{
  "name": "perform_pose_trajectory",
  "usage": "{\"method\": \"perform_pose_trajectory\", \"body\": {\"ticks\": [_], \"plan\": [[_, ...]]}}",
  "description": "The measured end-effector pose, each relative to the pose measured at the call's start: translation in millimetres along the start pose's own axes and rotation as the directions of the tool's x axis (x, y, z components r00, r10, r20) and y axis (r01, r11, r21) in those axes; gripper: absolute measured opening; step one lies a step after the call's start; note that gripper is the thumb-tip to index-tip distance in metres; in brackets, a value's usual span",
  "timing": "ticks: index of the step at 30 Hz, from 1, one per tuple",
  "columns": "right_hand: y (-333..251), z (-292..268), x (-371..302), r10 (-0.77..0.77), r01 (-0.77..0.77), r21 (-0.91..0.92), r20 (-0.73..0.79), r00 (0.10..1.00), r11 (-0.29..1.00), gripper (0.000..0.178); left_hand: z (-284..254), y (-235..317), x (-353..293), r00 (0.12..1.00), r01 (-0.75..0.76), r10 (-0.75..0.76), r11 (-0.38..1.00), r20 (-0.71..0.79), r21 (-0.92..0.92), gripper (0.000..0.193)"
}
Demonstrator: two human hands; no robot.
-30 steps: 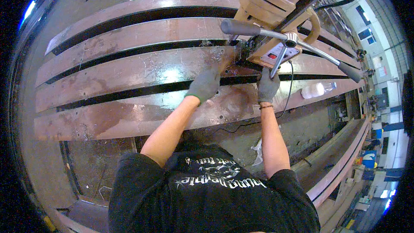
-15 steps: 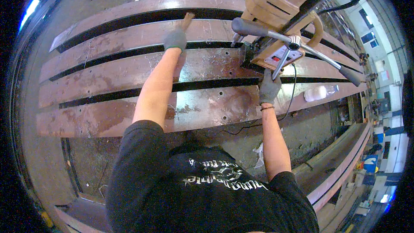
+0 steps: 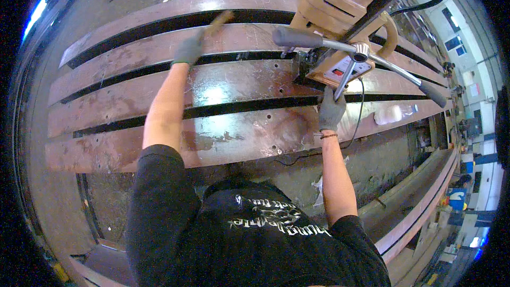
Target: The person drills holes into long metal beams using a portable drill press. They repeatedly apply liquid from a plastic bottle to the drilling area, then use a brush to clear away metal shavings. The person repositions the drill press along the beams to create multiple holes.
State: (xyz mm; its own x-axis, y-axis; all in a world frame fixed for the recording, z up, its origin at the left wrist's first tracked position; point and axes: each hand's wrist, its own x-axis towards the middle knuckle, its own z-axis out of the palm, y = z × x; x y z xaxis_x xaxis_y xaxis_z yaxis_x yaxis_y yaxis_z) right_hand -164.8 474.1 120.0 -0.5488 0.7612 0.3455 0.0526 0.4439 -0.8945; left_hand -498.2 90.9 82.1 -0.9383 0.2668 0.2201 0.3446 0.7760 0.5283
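My left hand (image 3: pixel 188 50), in a grey work glove, is closed on a brush (image 3: pixel 218 23) with light brown bristles pointing away to the upper right. It reaches over the far bars of a row of long reddish-brown steel beams (image 3: pixel 125 119). A beige drill press (image 3: pixel 342 0) stands on the beams at the right, with a three-armed feed handle (image 3: pixel 361 51) on its side. My gloved right hand (image 3: pixel 332 112) is wrapped round the lower arm of that handle, just below the control panel. Small drilled holes and scattered bits of swarf show on the beams.
A clear plastic bottle (image 3: pixel 392 115) lies on the near beam, right of my right hand. A thin black cable (image 3: pixel 363 101) hangs from the drill and runs below the beam edge. Dark gaps separate the beams. More beams (image 3: pixel 411 207) lie at the lower right.
My left hand has swept left with the brush, and fewer shavings show near the drill. The feed handle's left grip sits slightly further left. My right hand has stayed on its arm.
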Motion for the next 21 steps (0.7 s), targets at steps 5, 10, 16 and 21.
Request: {"method": "perform_pose_trajectory", "body": {"ticks": [5,10,16,21], "plan": [[-17,-3,-2,-0.007,0.005,-0.098,-0.021,1.000,0.995,0.025,-57,16,-17,0.983,0.152,-0.179,0.921,0.044,0.359,0.037],[-4,1,-1,-0.080,0.080,-0.016,-0.014,0.997,0.997,0.024,-74,15,-6,0.929,0.115,-0.288,0.820,0.231,0.561,0.037],[7,1,0,-0.020,0.020,0.029,0.013,1.000,0.999,0.024,-203,147,56,0.899,-0.319,0.381,0.908,-0.218,0.272,0.052],[-18,-9,-1,-0.013,0.031,-0.184,0.101,0.995,0.982,0.038,-273,370,28,0.726,-0.688,0.585,0.640,-0.363,-0.344,0.072]]}}
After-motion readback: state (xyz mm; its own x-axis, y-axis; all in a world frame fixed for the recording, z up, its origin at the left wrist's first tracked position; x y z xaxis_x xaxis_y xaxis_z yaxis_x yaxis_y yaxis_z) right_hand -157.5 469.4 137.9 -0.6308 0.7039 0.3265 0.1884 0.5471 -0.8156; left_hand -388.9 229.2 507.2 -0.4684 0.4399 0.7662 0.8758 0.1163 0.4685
